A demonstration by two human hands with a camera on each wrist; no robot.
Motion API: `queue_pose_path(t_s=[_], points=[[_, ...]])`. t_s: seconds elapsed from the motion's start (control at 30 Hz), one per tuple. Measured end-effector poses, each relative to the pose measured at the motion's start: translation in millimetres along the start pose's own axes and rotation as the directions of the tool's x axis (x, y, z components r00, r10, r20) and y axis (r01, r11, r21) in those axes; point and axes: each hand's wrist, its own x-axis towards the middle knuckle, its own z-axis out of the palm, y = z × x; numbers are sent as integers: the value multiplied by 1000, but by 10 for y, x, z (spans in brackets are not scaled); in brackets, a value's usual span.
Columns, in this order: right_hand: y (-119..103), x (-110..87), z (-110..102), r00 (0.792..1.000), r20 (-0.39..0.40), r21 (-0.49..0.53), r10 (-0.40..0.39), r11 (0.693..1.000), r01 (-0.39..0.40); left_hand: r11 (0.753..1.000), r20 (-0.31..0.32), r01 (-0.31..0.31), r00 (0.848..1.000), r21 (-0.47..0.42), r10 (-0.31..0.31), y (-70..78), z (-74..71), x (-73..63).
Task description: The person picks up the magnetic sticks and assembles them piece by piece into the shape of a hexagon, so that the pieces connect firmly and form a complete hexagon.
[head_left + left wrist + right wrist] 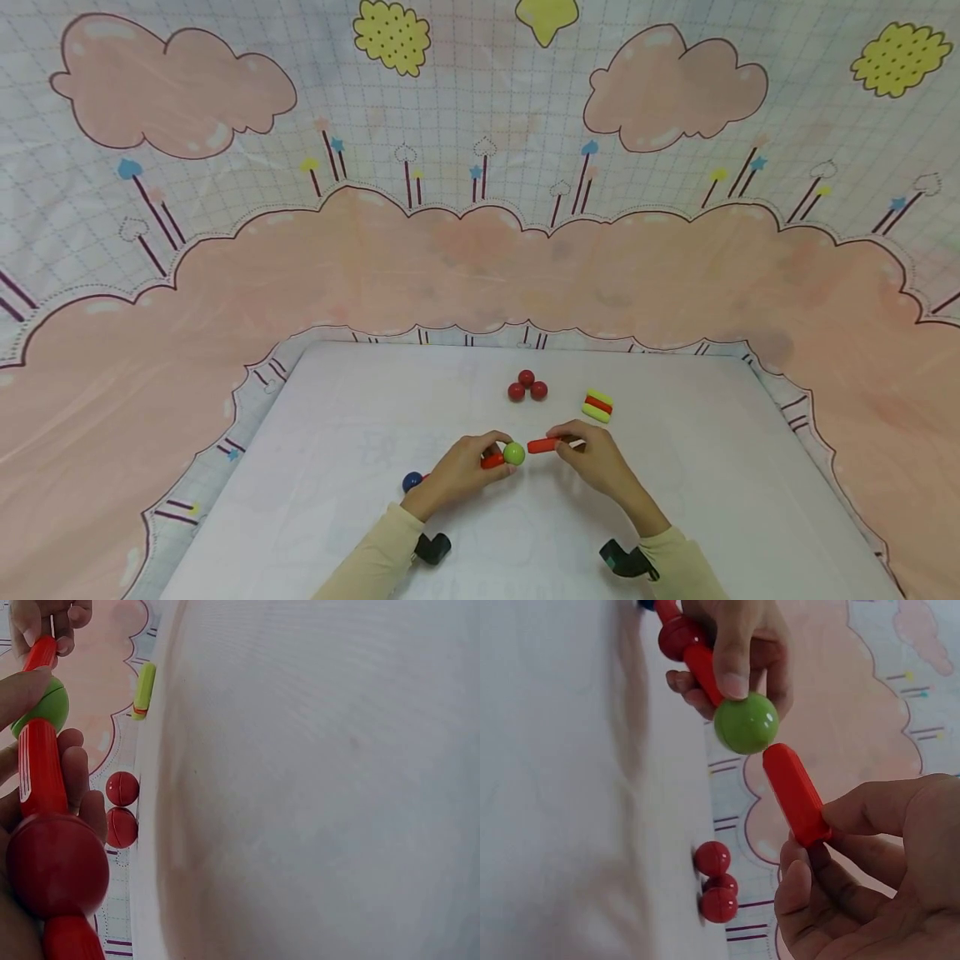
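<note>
Far on the table (360, 408), three red balls (527, 387) sit left of yellow-and-red sticks (597, 407); nearer, left fingers (733, 664) grip a green ball (513, 453), right fingers (877, 808) a red stick (542, 446).

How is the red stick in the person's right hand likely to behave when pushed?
The red stick is probably stiff, since it juts out straight though the right hand pinches only one end. Its faceted-looking sides suggest it may slide or rock rather than roll freely.
</note>
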Motion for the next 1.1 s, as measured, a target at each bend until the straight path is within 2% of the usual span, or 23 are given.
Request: queue_pose_path(t_s=[0.23, 0.5, 0.7, 0.83, 0.97, 1.1], points=[[26, 10, 62, 1000, 8, 1, 6, 1000, -6, 1000, -1, -3, 1000, 9, 3, -13, 4, 0], [15, -6, 155, 999, -14, 32, 35, 999, -35, 998, -5, 13, 1000, 58, -13, -12, 6, 1], [16, -16, 271, 1000, -9, 45, 27, 999, -27, 997, -17, -7, 1000, 82, 8, 10, 24, -2], [26, -21, 335, 1000, -11, 44, 12, 999, -11, 995, -38, -40, 998, 95, 44, 24, 63, -1], [19, -23, 384, 999, -5, 52, 37, 998, -37, 995, -60, -53, 997, 84, 58, 45, 99, 16], [-2, -21, 421, 998, 21, 63, 59, 996, -60, 998, -65, -41, 997, 55, 45, 46, 125, 25]])
